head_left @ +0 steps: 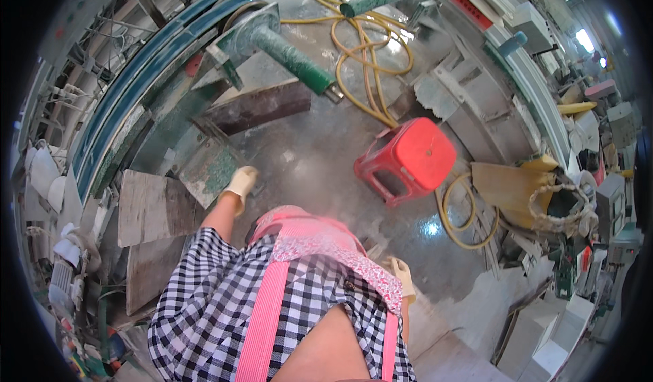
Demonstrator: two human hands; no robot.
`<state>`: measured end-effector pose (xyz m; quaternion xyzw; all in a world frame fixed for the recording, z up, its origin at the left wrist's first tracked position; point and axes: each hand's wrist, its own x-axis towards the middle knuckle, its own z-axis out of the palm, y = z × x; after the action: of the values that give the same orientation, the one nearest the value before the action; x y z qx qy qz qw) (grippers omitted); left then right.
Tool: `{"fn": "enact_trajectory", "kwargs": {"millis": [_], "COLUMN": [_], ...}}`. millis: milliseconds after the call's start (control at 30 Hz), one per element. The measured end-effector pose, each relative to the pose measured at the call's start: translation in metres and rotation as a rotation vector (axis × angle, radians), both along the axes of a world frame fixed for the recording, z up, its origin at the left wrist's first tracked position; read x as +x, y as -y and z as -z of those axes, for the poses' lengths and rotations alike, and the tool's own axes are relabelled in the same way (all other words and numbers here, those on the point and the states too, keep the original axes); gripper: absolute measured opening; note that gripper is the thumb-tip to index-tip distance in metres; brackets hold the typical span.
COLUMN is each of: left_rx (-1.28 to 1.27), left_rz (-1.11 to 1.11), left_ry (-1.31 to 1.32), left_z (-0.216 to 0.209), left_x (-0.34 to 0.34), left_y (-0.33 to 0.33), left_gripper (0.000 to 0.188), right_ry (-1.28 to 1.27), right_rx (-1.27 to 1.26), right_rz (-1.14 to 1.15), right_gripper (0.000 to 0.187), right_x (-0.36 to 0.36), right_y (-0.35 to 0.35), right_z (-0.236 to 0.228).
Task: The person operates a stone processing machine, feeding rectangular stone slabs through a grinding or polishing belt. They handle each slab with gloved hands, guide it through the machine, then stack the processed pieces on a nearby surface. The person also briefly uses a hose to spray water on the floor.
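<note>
My left hand [243,181], in a cream glove, hangs at my left side beside a green, worn metal piece [212,171]. Its fingers are loosely bent, and I see nothing in them. On the other side, my right hand [401,274], also gloved, hangs low by my hip. Its fingers are loose and partly hidden by my clothing; no object shows in it. A pink apron [306,229] covers my front over a checked top. Ahead to the right stands a red plastic stool [422,154], apart from both hands.
Yellow hose [371,62] lies coiled across the wet floor ahead. A green roller shaft [292,59] juts in from a blue-railed machine [136,96] on the left. Wooden boards [153,208] lean near my left arm. At right lie a yellow sack [513,188] and white boxes [537,331].
</note>
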<state>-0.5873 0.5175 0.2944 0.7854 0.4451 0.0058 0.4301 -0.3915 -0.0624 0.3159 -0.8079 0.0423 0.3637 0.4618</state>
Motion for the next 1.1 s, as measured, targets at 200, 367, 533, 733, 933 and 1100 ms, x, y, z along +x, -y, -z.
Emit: {"fn": "enact_trajectory", "kwargs": {"millis": [200,367,533,733,933,1100], "left_rx": [0.033,-0.099,-0.148,0.087,0.392,0.52], "left_rz": [0.207,0.038,-0.211,-0.14,-0.085,-0.172], "left_ry": [0.245,0.337,0.592,0.55,0.239,0.19], "left_z": [-0.088,-0.089,-0.066,-0.068,-0.067,-0.047], "left_x": [0.136,0.187,0.261,0.351,0.388,0.401], "left_y": [0.056,0.023,-0.034,-0.098,-0.14,-0.155], "left_gripper": [0.03,0.029,0.026,0.03,0.036,0.036], "right_ry": [-0.121,-0.11,0.03,0.13,0.043,0.113], "right_rx": [-0.139,-0.075,-0.115,-0.042,-0.036,-0.093], "right_rz": [-0.074,-0.074,-0.145,-0.203,-0.211,-0.497], "right_gripper": [0.038,0.032,0.036,0.038,0.034,0.037], "right_x": [0.082,0.148,0.23,0.323,0.418,0.524], "right_y": [0.011,-0.036,-0.129,-0.222,-0.301,-0.379], "right_z": [0.004,0.0,-0.037,-0.08,-0.083,-0.071]}}
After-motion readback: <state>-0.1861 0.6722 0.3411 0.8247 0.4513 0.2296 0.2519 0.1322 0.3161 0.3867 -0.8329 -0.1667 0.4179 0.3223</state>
